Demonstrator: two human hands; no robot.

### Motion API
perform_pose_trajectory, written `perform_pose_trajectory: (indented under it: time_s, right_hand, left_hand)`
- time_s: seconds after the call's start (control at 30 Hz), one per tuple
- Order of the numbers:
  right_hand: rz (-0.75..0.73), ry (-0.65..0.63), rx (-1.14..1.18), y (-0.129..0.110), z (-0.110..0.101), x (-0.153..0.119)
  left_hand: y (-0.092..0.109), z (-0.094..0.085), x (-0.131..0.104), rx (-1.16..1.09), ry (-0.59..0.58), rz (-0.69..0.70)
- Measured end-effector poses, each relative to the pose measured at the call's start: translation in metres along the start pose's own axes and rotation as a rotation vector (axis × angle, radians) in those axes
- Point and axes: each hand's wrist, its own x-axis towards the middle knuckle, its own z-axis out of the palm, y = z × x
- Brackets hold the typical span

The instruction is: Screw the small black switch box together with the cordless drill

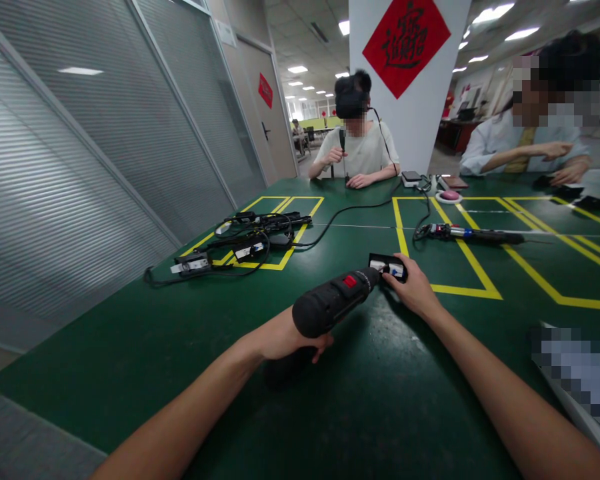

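My left hand (pixel 280 333) is wrapped round the handle of a black cordless drill (pixel 333 303) with a red switch on top. The drill lies level, its chuck pointing away to the right. Its tip meets a small black open case (pixel 374 260) with white and silvery parts inside; whether the bit sits in a screw cannot be made out. My right hand (pixel 413 287) pinches that case at its right end between thumb and fingers, just above the green table (pixel 220 407). Part of the drill's handle and my left fingers are hidden behind the drill body.
Black devices with tangled cables (pixel 260 240) lie at left within yellow tape. A wired rod-like tool (pixel 470 233) lies at right. A pale flat object (pixel 580 380) is at the near right. Two people, one person (pixel 375 147) in a headset, sit across the table.
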Motion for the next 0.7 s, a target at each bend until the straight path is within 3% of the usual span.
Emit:
perform_pose_trajectory:
  time_s: [0.7]
  right_hand:
    - [-0.005,0.000,-0.002,-0.0014,-0.0008,-0.0007]
  left_hand:
    - [-0.0064,-0.0002,0.0002,-0.005,0.019,0.023]
